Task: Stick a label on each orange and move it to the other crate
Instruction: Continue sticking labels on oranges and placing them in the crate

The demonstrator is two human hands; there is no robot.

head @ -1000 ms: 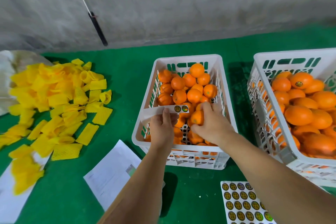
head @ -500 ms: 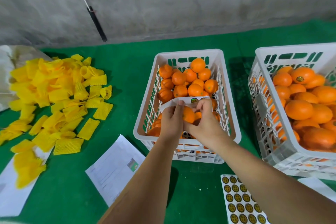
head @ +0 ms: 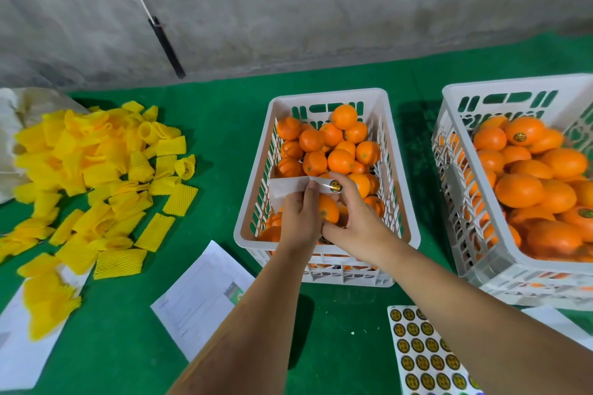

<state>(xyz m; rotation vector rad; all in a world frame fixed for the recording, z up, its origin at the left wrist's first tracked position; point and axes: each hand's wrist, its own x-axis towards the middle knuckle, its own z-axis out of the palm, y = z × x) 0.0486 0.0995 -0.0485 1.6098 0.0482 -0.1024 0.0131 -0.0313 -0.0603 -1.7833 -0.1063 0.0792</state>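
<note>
Orange (head: 328, 210) lower, between both hands

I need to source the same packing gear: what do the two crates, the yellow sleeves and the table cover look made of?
The middle crate and the right crate look like moulded white plastic, smooth with slotted walls. The yellow sleeves seem to be soft foam netting, given their mesh texture and crumpled shapes. The table cover looks like matte green felt or short-pile carpet; which one is hard to tell.
</note>
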